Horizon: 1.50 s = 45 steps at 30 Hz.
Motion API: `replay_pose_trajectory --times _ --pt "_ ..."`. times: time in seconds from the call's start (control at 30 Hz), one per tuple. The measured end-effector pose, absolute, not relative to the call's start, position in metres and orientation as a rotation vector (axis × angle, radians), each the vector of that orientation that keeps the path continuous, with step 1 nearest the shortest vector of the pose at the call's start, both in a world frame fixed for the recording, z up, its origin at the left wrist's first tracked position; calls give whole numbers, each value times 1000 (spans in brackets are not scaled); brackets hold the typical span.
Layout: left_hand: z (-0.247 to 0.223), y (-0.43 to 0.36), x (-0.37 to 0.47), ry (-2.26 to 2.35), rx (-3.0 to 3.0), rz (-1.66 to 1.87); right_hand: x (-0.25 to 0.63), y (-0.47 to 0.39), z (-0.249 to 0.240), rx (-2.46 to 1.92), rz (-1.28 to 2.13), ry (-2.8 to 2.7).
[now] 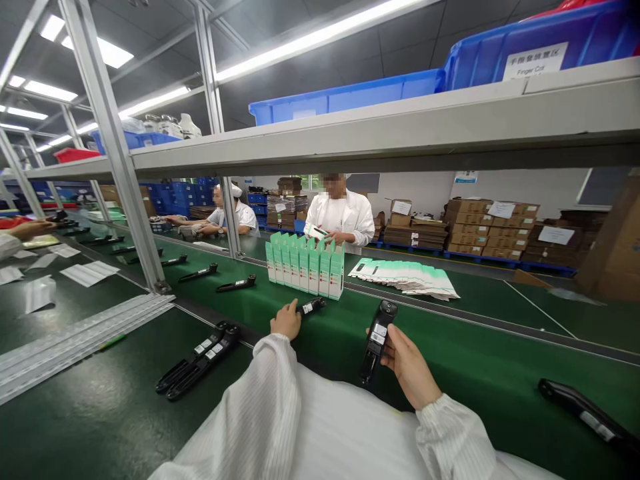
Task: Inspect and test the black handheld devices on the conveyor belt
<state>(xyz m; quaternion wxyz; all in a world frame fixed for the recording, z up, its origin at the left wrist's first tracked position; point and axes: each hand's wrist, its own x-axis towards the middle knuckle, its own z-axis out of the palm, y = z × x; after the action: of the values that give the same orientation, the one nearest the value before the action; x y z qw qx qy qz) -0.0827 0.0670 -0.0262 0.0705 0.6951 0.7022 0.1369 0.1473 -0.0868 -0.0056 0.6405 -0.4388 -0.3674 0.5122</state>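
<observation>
My right hand (409,363) holds a long black plastic device (376,341) upright above the green belt. White labels and a recessed lower section show on the side facing me. Further left, my left hand (287,321) has its fingers closed at the near end of a second black device (312,307), which has a white label and is at the belt surface. Two more labelled devices (203,357) lie side by side on the dark green bench to the left. A single device (587,413) rests on the belt at far right.
A row of green-and-white boxes (305,268) with raised flaps stands beyond my hands. Flattened cartons (405,278) lie to its right. More black devices (236,283) line the belt leftward. A metal post (117,147) and overhead shelf (350,137) frame the bench. A co-worker (340,213) stands opposite.
</observation>
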Motion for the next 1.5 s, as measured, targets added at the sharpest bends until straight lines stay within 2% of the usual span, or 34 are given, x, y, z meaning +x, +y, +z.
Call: replay_pose_trajectory --times 0.2,0.43,0.67,0.83,0.97,1.1,1.3,1.5 --pt "-30 60 -70 1971 2371 307 147 -88 -7 -997 1186 -891" --pt "-26 63 -71 1926 2204 488 153 -85 -12 -1059 1265 -834" --pt "-16 52 -66 2019 2120 491 159 -80 -20 -1171 1284 -767" --pt "-27 47 -51 1626 2121 619 160 -79 -22 -1206 1262 -719" --pt "-29 48 -43 1558 1926 692 164 -77 -25 -1224 1246 -848" --pt "-20 41 -37 1377 1695 723 174 -70 -33 -1356 1085 -973" --pt "-5 12 -15 780 734 837 194 -64 -40 -1799 692 -1256" --pt "2 -12 5 627 709 802 205 -61 -54 -1984 326 -1472"
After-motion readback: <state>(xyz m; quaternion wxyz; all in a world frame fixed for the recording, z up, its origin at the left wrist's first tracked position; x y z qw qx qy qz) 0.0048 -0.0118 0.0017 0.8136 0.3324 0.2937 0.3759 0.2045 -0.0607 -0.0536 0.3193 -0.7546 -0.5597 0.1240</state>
